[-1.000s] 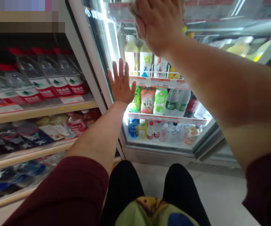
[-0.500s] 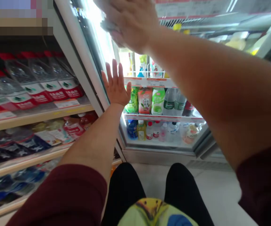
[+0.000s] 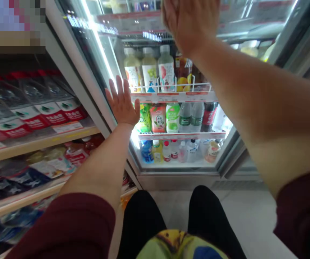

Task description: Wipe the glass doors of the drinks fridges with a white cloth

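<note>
My left hand lies flat and open on the glass door of a drinks fridge, fingers spread, near the door's left frame. My right hand is raised against the upper part of the glass, its back towards me. Its fingers run off the top edge, so whether it holds anything is hidden. Behind the glass stand juice bottles on an upper rack, green and clear bottles on the middle shelf, and small bottles at the bottom.
To the left, open store shelves carry water bottles with red labels and packets below. A second fridge door frame stands at the right. My knees in black trousers are over the pale floor.
My right hand swept left and then back right across the upper glass; a cloth showed under it earlier. My left hand stayed flat on the glass. The view tilted up slightly.
</note>
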Demonstrator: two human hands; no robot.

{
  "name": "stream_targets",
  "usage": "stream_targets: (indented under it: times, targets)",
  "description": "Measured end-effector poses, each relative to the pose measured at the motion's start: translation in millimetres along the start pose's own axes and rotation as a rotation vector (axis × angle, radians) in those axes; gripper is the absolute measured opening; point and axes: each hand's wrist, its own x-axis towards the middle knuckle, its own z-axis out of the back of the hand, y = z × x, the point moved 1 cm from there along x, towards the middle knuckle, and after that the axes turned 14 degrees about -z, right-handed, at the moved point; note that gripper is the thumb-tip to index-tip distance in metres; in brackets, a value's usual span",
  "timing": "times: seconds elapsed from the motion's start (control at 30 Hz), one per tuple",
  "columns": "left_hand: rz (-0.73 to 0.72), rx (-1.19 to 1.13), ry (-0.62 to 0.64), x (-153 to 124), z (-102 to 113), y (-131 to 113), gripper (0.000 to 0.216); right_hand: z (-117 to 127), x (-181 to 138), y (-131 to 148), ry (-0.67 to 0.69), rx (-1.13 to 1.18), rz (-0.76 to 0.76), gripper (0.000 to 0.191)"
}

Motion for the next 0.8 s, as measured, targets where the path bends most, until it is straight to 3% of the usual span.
stream_targets:
  times: [0.13, 0.2, 0.23, 0.33, 0.4, 0.5, 0.57, 0.6, 0.7, 0.73, 0.8]
  targets:
    - [-0.016, 0.026, 0.002, -1.4, -2.7, 3.3, 0.095, 3.6, -2.6, -21.0, 0.046, 0.009, 0.336, 0.076]
    - [-0.011, 0.018, -0.01, -1.7, -3.1, 4.3, 0.094, 7.1, -2.7, -32.2, 0.077, -0.005, 0.425, 0.078]
    - [-0.004, 0.005, -0.022, -1.6, -2.9, 4.5, 0.093, 8.4, -3.7, -38.0, 0.069, -0.008, 0.382, 0.077]
    - [0.025, -0.084, -0.036, -0.7, -1.2, 4.1, 0.089, 7.8, -14.1, -56.0, -0.077, 0.007, 0.05, 0.073]
    - [0.037, -0.133, -0.022, 0.1, 0.3, 3.2, 0.087, 3.6, -25.1, -68.5, -0.153, 0.018, 0.03, 0.073]
    - [0.038, -0.132, -0.019, 1.0, 2.3, 1.8, 0.087, -1.7, -33.6, -92.0, -0.048, -0.014, 0.401, 0.072]
    - [0.043, -0.119, -0.024, 1.1, 3.0, 1.0, 0.089, -2.6, -32.7, -112.0, 0.016, -0.037, 0.512, 0.072]
    - [0.044, -0.116, -0.027, 1.0, 3.3, 0.4, 0.091, -3.0, -32.0, -122.4, -0.015, -0.033, 0.45, 0.073]
    - [0.042, -0.102, -0.024, 1.1, 3.8, -1.4, 0.093, -9.6, -42.7, -149.7, -0.238, 0.045, 0.035, 0.081]
    - [0.038, -0.096, -0.019, 1.4, 3.9, -1.8, 0.093, -14.4, -52.0, -156.7, -0.267, 0.073, -0.033, 0.083]
    - [0.04, -0.089, -0.005, 2.3, 4.4, -2.4, 0.096, -25.8, -75.4, -168.0, -0.128, 0.106, 0.117, 0.083]
